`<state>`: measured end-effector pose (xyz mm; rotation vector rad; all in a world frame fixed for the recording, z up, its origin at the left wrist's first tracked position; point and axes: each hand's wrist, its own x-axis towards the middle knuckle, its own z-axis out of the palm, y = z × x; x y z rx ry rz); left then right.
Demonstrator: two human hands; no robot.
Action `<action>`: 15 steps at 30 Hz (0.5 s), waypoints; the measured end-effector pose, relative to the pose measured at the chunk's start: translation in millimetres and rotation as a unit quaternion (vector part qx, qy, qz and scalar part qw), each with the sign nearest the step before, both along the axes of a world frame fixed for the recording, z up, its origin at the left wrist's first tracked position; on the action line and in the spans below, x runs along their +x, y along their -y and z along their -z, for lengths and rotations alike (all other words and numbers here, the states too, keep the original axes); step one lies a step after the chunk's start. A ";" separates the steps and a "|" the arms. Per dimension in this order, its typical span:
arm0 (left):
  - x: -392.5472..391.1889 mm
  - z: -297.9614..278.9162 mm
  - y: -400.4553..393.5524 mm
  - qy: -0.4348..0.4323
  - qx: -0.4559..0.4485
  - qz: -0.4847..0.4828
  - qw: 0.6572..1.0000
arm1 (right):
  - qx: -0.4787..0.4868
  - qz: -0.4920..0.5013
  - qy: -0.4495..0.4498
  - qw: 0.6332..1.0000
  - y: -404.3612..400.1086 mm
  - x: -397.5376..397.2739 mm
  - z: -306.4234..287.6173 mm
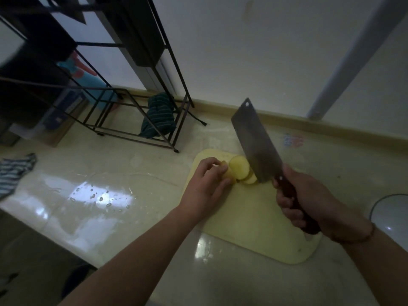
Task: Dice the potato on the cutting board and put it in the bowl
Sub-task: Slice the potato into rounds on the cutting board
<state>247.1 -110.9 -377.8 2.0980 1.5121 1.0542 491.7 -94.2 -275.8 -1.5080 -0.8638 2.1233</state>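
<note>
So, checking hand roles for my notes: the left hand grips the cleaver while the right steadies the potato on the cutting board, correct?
Swapped. The head view shows the right hand gripping the cleaver; the left hand steadies the potato on the cutting board.

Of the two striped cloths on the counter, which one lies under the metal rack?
The dark green striped cloth, bunched inside the black wire rack's base. The blue-and-white striped cloth lies apart at the counter's left edge.
</note>
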 end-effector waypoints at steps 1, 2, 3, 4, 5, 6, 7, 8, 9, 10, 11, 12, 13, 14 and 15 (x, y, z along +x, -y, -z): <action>0.5 -0.7 1.3 -0.007 0.005 0.008 1.000 | 0.033 -0.012 0.032 0.999 5.8 -6.7 -7.7; 1.5 -1.5 2.8 -0.014 0.005 0.010 1.000 | 0.059 -0.020 0.057 0.996 12.3 -13.6 -14.0; 3.1 -2.7 4.3 -0.020 0.002 0.004 1.000 | 0.080 -0.024 0.077 0.994 18.9 -20.3 -19.3; 4.9 -4.3 5.8 -0.020 -0.001 -0.006 1.000 | 0.103 -0.028 0.098 0.989 25.0 -26.3 -22.8; 6.3 -5.2 6.7 -0.018 -0.003 -0.015 1.000 | 0.134 -0.037 0.122 0.983 30.0 -31.6 -24.6; 7.3 -5.7 7.5 -0.014 -0.001 -0.022 1.000 | 0.169 -0.054 0.146 0.973 33.7 -35.6 -24.4; 7.6 -5.7 8.0 -0.010 0.002 -0.027 1.000 | 0.204 -0.073 0.168 0.962 36.5 -38.6 -23.1; 7.4 -5.4 8.1 -0.006 0.006 -0.030 1.000 | 0.232 -0.088 0.189 0.950 38.3 -40.6 -21.3; 6.7 -5.0 8.2 -0.004 0.010 -0.032 0.999 | 0.250 -0.097 0.204 0.942 39.4 -41.7 -19.2; 6.4 -4.8 8.5 -0.002 0.013 -0.034 0.999 | 0.261 -0.101 0.211 0.936 40.1 -42.4 -17.2; 6.2 -5.0 9.1 -0.002 0.015 -0.036 0.999 | 0.268 -0.104 0.216 0.933 40.7 -42.9 -16.1; 6.4 -5.6 9.7 -0.002 0.017 -0.038 0.999 | 0.272 -0.107 0.219 0.931 41.4 -43.5 -15.5; 6.6 -6.2 10.1 -0.002 0.019 -0.039 0.999 | 0.276 -0.110 0.222 0.929 42.4 -44.2 -15.4; 7.0 -6.7 10.2 0.000 0.020 -0.040 0.999 | 0.281 -0.113 0.226 0.926 43.2 -44.6 -15.2; 7.5 -7.1 10.3 0.001 0.019 -0.042 0.999 | 0.287 -0.116 0.231 0.922 44.0 -45.0 -15.0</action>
